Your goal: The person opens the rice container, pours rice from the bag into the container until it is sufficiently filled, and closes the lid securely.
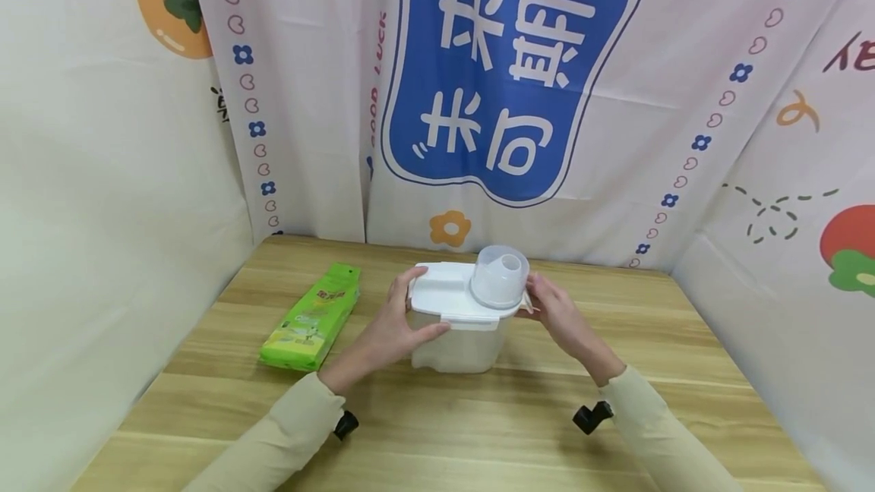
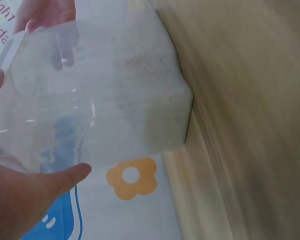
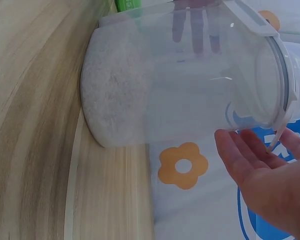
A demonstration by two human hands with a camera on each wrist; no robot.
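Note:
A clear storage container [image 1: 458, 351] with pale grains in its lower part stands upright on the table. Its white lid [image 1: 440, 291] is on, and a clear measuring cup [image 1: 501, 279] sits on the lid's right side. My left hand [image 1: 393, 325] grips the container's left end near the lid, thumb along the front and fingers at the back corner. At the right end, my right hand [image 1: 557, 317] holds the white side latch [image 3: 279, 136], which sticks outward from the rim. In the right wrist view its fingers [image 3: 240, 155] lie just beneath the lid's edge.
A green and yellow packet [image 1: 314, 321] lies on the wooden table [image 1: 451, 431], left of the container. Printed cloth [image 1: 307, 97] hangs behind and on both sides. A black wrist device [image 1: 592, 417] is worn below the right sleeve.

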